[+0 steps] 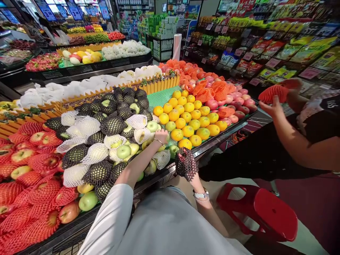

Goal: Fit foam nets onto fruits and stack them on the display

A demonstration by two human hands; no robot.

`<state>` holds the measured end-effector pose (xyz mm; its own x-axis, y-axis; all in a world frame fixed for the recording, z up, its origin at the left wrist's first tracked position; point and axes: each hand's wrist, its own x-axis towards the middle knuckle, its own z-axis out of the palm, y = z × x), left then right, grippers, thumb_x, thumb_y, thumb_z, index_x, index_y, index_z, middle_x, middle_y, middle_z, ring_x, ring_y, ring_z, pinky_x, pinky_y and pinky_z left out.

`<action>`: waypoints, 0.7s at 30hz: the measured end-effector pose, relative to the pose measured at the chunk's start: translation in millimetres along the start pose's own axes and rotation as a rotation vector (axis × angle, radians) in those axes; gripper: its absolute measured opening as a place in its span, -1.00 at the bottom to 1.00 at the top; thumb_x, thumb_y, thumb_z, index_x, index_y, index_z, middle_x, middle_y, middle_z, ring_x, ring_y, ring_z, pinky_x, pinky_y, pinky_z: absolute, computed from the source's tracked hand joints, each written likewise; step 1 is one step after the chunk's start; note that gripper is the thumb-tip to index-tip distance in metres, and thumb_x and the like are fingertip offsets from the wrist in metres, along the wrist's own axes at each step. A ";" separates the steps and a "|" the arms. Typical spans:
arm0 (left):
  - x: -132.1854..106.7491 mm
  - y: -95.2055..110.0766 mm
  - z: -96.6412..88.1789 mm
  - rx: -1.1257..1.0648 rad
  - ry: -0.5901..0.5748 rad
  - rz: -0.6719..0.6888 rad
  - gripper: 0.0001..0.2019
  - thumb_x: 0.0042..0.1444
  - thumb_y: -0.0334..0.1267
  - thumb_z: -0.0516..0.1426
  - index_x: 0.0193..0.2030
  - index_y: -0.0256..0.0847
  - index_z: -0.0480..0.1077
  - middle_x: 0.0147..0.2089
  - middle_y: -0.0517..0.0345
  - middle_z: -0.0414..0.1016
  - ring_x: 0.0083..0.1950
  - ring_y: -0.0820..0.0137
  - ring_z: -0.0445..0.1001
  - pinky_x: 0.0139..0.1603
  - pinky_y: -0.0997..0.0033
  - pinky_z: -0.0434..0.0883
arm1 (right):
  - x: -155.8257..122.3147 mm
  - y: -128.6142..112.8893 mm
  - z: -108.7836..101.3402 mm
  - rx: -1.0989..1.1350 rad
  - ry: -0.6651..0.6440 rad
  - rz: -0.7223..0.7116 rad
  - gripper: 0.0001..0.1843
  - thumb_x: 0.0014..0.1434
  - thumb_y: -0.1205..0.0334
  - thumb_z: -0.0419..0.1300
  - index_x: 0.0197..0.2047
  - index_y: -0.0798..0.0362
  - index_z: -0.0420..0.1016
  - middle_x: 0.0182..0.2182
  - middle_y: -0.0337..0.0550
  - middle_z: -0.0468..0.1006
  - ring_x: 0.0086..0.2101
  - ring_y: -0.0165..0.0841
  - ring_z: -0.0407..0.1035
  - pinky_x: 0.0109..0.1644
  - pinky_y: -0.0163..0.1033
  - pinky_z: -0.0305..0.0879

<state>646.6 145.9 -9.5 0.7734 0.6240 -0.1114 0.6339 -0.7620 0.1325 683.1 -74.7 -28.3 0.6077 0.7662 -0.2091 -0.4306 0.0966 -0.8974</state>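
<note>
My left hand [161, 136] reaches over the fruit display, its fingers curled round a green apple [167, 137] that is mostly hidden. My right hand [189, 169] is low at the display's front edge, with a black foam fruit net [185, 163] spread over its fingers. Beside my left hand lie green apples [152, 126], some bare and others in white foam nets [136, 121] or black ones [112, 125]. Rows of oranges [188, 119] lie just past both hands.
Red-netted apples [42, 189] fill the left end; pink apples [239, 97] lie beyond the oranges. A co-worker at right holds a red foam net [273, 94]. A red stool [275, 210] stands on the floor at right. A low yellow fence [162, 85] divides the display.
</note>
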 end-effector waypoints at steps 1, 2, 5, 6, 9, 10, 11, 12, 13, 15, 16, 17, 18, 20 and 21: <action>-1.9 0.0 -1.4 -0.016 0.011 0.002 -0.42 -0.14 -0.27 0.34 0.05 -0.40 0.34 0.07 -0.34 0.37 0.08 -0.11 0.32 0.01 0.06 0.24 | 6.2 -0.1 1.2 -0.027 0.003 -0.012 -0.51 0.09 0.11 0.15 0.12 -0.16 0.25 -0.02 -0.22 0.50 0.02 -0.34 0.42 0.19 -0.17 0.33; -4.1 0.1 -3.8 -0.035 0.023 0.003 -0.42 -0.14 -0.27 0.33 0.06 -0.41 0.34 0.07 -0.36 0.36 0.08 -0.12 0.32 0.01 0.05 0.25 | 12.0 -0.4 1.8 -0.050 0.006 -0.020 -0.55 0.14 0.09 0.08 0.12 -0.11 0.25 -0.03 -0.16 0.51 0.00 -0.31 0.44 0.16 -0.13 0.36; -11.8 -0.1 -18.3 -0.083 0.073 0.005 -0.39 -0.06 -0.24 0.28 0.14 -0.42 0.28 0.11 -0.39 0.33 0.12 -0.14 0.30 0.06 0.02 0.24 | 20.8 -2.5 -2.6 -0.238 -0.017 -0.129 -0.55 0.24 0.08 -0.02 0.17 0.00 0.21 0.04 0.02 0.46 0.05 -0.21 0.41 0.11 -0.09 0.40; -14.5 -0.7 -25.5 -0.106 0.095 0.004 -0.38 -0.03 -0.22 0.27 0.17 -0.43 0.25 0.13 -0.39 0.31 0.15 -0.14 0.28 0.10 0.02 0.22 | 20.4 -3.5 -6.4 -0.301 -0.033 -0.176 -0.53 0.24 0.09 0.00 0.20 0.01 0.19 0.10 0.06 0.41 0.10 -0.19 0.37 0.13 -0.09 0.39; -22.7 -4.4 -50.9 -0.434 0.199 -0.024 -0.29 -0.07 -0.17 0.30 0.20 -0.42 0.21 0.19 -0.34 0.26 0.23 -0.11 0.20 0.24 0.00 0.14 | 16.7 -6.0 -20.0 -0.537 -0.073 -0.367 -0.38 0.18 0.09 0.11 0.27 0.01 0.10 0.27 0.09 0.21 0.26 -0.10 0.15 0.28 -0.07 0.24; -26.1 -6.3 -59.2 -0.580 0.228 -0.038 -0.26 -0.10 -0.15 0.33 0.19 -0.41 0.21 0.19 -0.31 0.27 0.24 -0.09 0.20 0.27 -0.01 0.12 | 16.9 -6.5 -23.5 -0.611 -0.081 -0.433 -0.33 0.16 0.08 0.15 0.29 0.01 0.07 0.29 0.08 0.16 0.29 -0.08 0.08 0.33 -0.06 0.16; -30.1 -8.4 -66.7 -0.712 0.246 -0.052 -0.25 -0.12 -0.13 0.34 0.19 -0.40 0.21 0.18 -0.28 0.29 0.22 -0.05 0.22 0.27 0.00 0.13 | 18.3 -6.9 -25.8 -0.695 -0.093 -0.507 -0.29 0.15 0.08 0.16 0.32 0.02 0.04 0.30 0.08 0.14 0.31 -0.07 0.04 0.37 -0.04 0.08; -35.1 -10.4 -73.2 -0.811 0.246 -0.064 -0.26 -0.10 -0.09 0.33 0.18 -0.40 0.21 0.16 -0.26 0.32 0.19 0.00 0.26 0.24 0.01 0.19 | 21.0 -7.3 -26.4 -0.767 -0.109 -0.573 -0.27 0.16 0.06 0.15 0.33 0.03 0.02 0.31 0.09 0.14 0.32 -0.07 0.02 0.39 -0.02 0.03; -41.2 -12.3 -78.1 -0.854 0.230 -0.068 -0.30 -0.03 -0.03 0.28 0.17 -0.40 0.21 0.12 -0.23 0.36 0.13 0.07 0.33 0.18 0.05 0.28 | 24.6 -7.8 -25.3 -0.812 -0.125 -0.617 -0.25 0.17 0.05 0.14 0.35 0.04 -0.01 0.31 0.10 0.13 0.32 -0.08 0.02 0.41 0.02 -0.01; -57.1 -15.0 -83.3 -0.991 0.165 -0.081 -0.40 0.12 0.04 0.15 0.15 -0.39 0.23 0.05 -0.20 0.43 0.00 0.19 0.43 -0.01 0.17 0.43 | 32.5 -9.8 -18.2 -0.823 -0.166 -0.658 -0.25 0.18 0.03 0.12 0.36 0.06 -0.02 0.31 0.09 0.13 0.32 -0.11 0.01 0.42 0.07 -0.08; -66.8 -15.7 -83.4 -1.122 0.121 -0.095 -0.44 0.15 0.05 0.10 0.13 -0.38 0.26 0.03 -0.20 0.45 -0.03 0.21 0.46 -0.09 0.22 0.47 | 35.9 -11.3 -12.6 -0.823 -0.188 -0.671 -0.26 0.19 0.03 0.11 0.36 0.06 0.00 0.31 0.09 0.13 0.32 -0.13 0.00 0.43 0.08 -0.10; -77.3 -15.8 -82.0 -1.279 0.078 -0.118 -0.46 0.17 0.06 0.08 0.10 -0.36 0.28 0.03 -0.20 0.45 -0.04 0.21 0.47 -0.14 0.25 0.49 | 38.5 -13.0 -6.2 -0.826 -0.214 -0.684 -0.28 0.20 0.04 0.11 0.35 0.06 0.02 0.30 0.08 0.15 0.33 -0.15 0.00 0.43 0.08 -0.11; -88.2 -15.6 -79.3 -1.448 0.041 -0.146 -0.47 0.15 0.06 0.09 0.09 -0.33 0.30 0.04 -0.20 0.45 -0.02 0.20 0.47 -0.16 0.26 0.50 | 40.2 -14.9 0.5 -0.831 -0.243 -0.696 -0.31 0.20 0.06 0.11 0.34 0.06 0.06 0.29 0.07 0.18 0.32 -0.16 0.00 0.43 0.07 -0.11; -109.2 -14.7 -71.1 -1.741 -0.002 -0.212 -0.45 0.07 0.07 0.17 0.08 -0.28 0.31 0.08 -0.19 0.45 0.03 0.15 0.46 -0.15 0.23 0.52 | 41.4 -17.5 12.5 -0.841 -0.315 -0.698 -0.39 0.22 0.10 0.10 0.30 0.06 0.15 0.24 0.07 0.27 0.31 -0.17 0.03 0.44 0.03 -0.08; -118.7 -14.5 -66.2 -1.824 -0.006 -0.239 -0.43 0.02 0.09 0.20 0.08 -0.25 0.31 0.08 -0.17 0.45 0.05 0.13 0.45 -0.16 0.21 0.53 | 41.3 -17.7 16.8 -0.840 -0.351 -0.689 -0.43 0.22 0.11 0.09 0.27 0.05 0.20 0.21 0.07 0.32 0.30 -0.16 0.05 0.43 0.01 -0.06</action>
<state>545.7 94.3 67.1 0.6798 0.6744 -0.2884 -0.0663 0.4481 0.8915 704.5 -34.1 -14.6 0.2643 0.8630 0.4306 0.5853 0.2113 -0.7828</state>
